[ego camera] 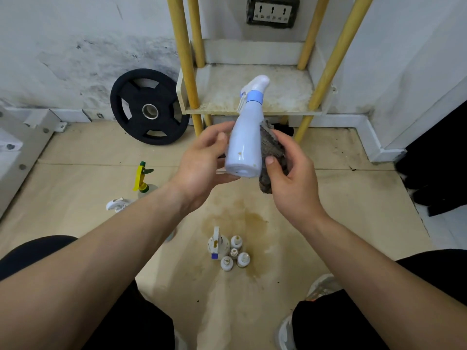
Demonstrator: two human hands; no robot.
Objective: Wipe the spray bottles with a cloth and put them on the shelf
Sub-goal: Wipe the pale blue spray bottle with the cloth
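Pale-blue spray bottle [246,140] points nozzle-first at the shelf [217,93] ahead. My left hand [202,162] grips its base; my right hand [293,183] holds the cloth [273,145] against its side.

Bare shelf [255,97] between yellow posts [185,56]

**Q:** What leans at the far edge of the floor [88,152]?
**A:** A black weight plate [149,107], tilted against the smudged wall [63,46], left of centre before me.
**Q:** And elsewhere?
**A:** High on the wall, a dark three-outlet socket [273,11]. Mid-floor, a brown stain [242,218]. At my left edge, a white bolted frame [22,147]; at the right edge, something black [439,157].
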